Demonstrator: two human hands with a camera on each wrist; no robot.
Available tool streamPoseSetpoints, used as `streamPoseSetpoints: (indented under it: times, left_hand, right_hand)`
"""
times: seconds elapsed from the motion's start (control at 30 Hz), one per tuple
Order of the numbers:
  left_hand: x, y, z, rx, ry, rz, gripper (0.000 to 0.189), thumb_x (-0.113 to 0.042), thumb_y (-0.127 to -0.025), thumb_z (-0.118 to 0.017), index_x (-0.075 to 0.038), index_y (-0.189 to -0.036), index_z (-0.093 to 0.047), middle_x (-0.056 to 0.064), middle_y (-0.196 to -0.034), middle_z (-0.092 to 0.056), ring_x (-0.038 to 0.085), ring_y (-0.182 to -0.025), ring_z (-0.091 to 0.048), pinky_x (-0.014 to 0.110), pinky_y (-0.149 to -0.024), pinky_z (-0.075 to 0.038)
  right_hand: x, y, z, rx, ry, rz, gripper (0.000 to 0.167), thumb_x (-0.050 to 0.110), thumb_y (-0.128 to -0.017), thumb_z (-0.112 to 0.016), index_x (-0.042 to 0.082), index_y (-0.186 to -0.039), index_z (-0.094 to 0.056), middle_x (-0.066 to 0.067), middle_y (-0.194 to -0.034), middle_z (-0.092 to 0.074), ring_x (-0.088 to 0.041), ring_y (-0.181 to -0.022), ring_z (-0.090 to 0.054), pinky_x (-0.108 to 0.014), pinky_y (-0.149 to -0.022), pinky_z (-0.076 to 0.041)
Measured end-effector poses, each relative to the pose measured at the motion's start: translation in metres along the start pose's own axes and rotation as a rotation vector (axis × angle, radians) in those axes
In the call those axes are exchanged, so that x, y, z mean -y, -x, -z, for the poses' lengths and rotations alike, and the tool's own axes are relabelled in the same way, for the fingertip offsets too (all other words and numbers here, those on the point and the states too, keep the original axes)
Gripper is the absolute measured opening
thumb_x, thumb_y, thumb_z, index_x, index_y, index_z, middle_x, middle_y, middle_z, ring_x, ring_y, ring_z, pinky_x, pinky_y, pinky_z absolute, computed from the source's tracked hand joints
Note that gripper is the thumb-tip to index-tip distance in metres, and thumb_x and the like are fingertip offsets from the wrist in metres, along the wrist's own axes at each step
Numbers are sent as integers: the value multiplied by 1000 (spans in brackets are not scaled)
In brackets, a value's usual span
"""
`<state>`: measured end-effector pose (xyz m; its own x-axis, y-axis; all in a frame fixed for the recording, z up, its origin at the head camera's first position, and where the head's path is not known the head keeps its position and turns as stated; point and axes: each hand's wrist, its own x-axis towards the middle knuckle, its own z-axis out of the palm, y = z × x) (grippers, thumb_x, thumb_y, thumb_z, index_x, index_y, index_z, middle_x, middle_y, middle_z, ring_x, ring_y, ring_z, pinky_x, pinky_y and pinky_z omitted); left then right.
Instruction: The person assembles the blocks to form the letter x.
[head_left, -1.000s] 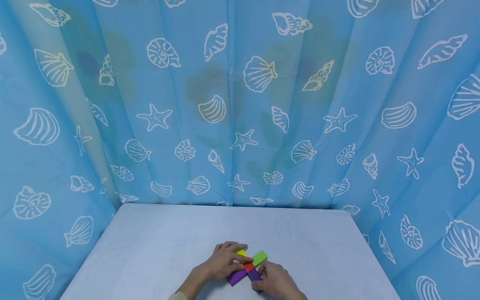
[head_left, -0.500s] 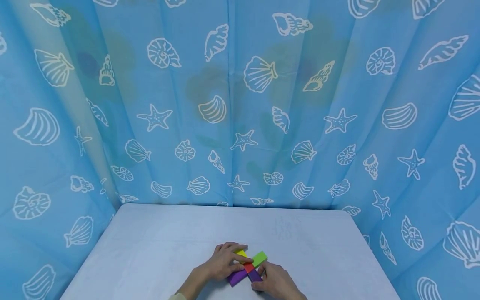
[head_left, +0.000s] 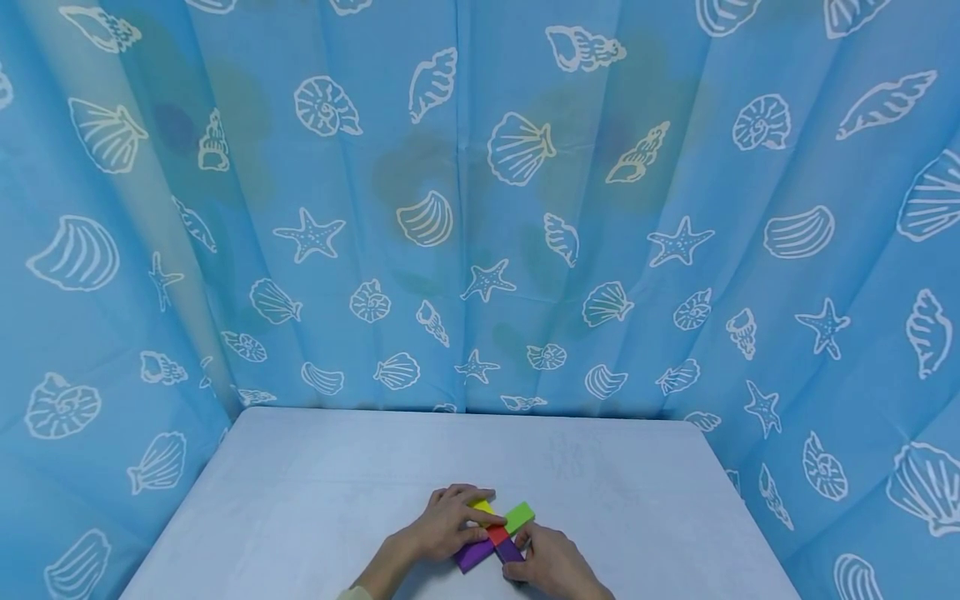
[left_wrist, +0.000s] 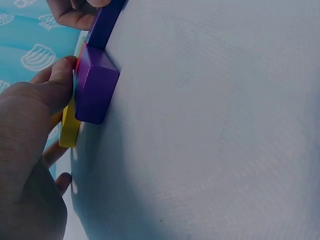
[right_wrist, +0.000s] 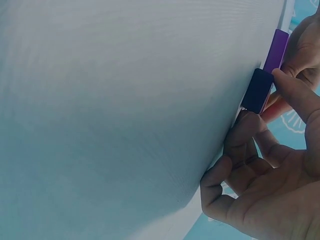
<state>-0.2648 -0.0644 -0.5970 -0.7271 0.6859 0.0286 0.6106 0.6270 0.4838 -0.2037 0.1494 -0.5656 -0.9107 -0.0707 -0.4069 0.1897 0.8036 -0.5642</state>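
Observation:
Brightly coloured rectangular blocks meet in a cross on the white table, with a red block (head_left: pixel 498 534) at the centre. A yellow block (head_left: pixel 482 505), a green block (head_left: pixel 520 517) and a purple block (head_left: pixel 474 555) stretch out from it. My left hand (head_left: pixel 450 523) lies spread over the yellow side, index finger and thumb tips pressing at the red block. In the left wrist view, its thumb meets the top edge beside the purple block. My right hand (head_left: pixel 555 562) pinches a dark purple block (right_wrist: pixel 258 91) between thumb and finger, its inner end against the red one.
The white table (head_left: pixel 330 467) surrounds the blocks on all sides. Behind it and along both sides hangs a blue curtain (head_left: pixel 465 208) printed with white shells and starfish.

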Motion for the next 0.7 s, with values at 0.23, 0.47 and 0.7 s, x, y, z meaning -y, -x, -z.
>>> streamPoseSetpoints:
  times: [0.23, 0.47, 0.7]
  left_hand:
    - [-1, -1, 0, 3, 3, 11, 33, -48, -101, -52, -48, -133, -61, -5, -155, -44, 29, -141, -36, 60, -103, -30]
    - [-8, -2, 2, -27, -6, 30, 34, -54, -102, -45, -47, -129, -65, -2, -158, -39, 30, -143, -33, 62, -106, -28]
    - [-17, -4, 3, -96, -19, 31, 38, -54, -104, -43, -43, -135, -61, -1, -159, -38, 28, -144, -34, 65, -109, -24]
  right_hand:
    - [-1, 0, 1, 4, -3, 11, 36, 34, -79, -85, 10, -97, -65, 0, -79, -61, -19, -72, -55, -37, -65, -42]
    - [-5, 0, 4, 0, -3, 65, 37, 34, -80, -84, 10, -99, -64, 0, -78, -61, -18, -71, -55, -36, -64, -42]
    - [-7, 5, 19, -32, 17, 165, 39, 42, -82, -81, 13, -102, -66, 2, -74, -58, -16, -63, -51, -32, -57, -39]
